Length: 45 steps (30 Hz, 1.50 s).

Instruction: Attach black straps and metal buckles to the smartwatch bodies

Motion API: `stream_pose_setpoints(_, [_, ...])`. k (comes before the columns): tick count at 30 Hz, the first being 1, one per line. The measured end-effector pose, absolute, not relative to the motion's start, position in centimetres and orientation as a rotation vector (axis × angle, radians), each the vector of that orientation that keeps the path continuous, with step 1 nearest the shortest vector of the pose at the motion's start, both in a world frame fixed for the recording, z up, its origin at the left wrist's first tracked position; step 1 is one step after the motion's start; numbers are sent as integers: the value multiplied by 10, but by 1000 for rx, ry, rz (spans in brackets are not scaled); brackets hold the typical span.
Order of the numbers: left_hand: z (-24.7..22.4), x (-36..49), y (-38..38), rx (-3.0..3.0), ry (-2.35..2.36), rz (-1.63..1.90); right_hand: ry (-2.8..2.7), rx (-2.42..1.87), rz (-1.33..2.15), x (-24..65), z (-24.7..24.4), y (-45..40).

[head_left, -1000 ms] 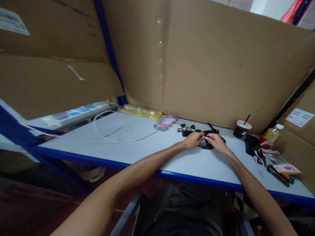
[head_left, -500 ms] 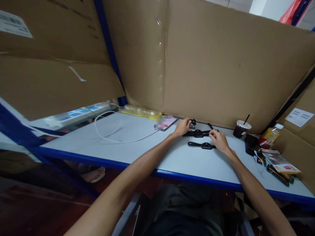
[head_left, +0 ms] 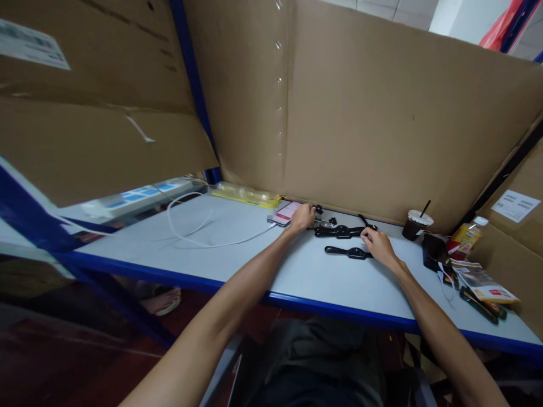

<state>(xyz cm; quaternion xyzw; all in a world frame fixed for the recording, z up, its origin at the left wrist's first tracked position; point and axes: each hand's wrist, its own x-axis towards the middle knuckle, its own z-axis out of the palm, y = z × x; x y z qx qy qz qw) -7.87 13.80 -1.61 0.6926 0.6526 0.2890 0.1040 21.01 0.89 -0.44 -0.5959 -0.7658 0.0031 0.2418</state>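
Note:
On the table lie black spokeshaves, one [head_left: 343, 231] farther back with another dark handle close against it, and one [head_left: 355, 252] nearer to me. My left hand [head_left: 302, 217] is closed at the back, beside the phone, with a small black part [head_left: 318, 209] at its fingertips. A second small black piece [head_left: 332, 221] lies on the table behind the spokeshaves. My right hand [head_left: 379, 245] rests by the right ends of both spokeshaves, its thumb and fingers pinched together. Whatever is between them is too small to make out, and the hand covers the nearer spokeshave's right handle.
A phone [head_left: 283, 214] with a white cable [head_left: 220, 245] lies left of my hand. Behind it is a yellow-edged clear package [head_left: 244, 195]. At the right stand a lidded drink cup [head_left: 414, 226] and a bottle [head_left: 466, 237], near a packet [head_left: 483, 281]. Cardboard [head_left: 360, 113] walls the back.
My left hand has moved left toward the phone, the small black part moving with it. A small black piece now shows behind the spokeshaves. My right hand has barely moved.

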Motion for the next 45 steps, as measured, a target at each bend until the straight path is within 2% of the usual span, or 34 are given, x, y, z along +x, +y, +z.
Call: stream_pose_setpoints(45, [-20,-83,141,2092,1919,797,-2135,-1741,-4,205,-1,5])
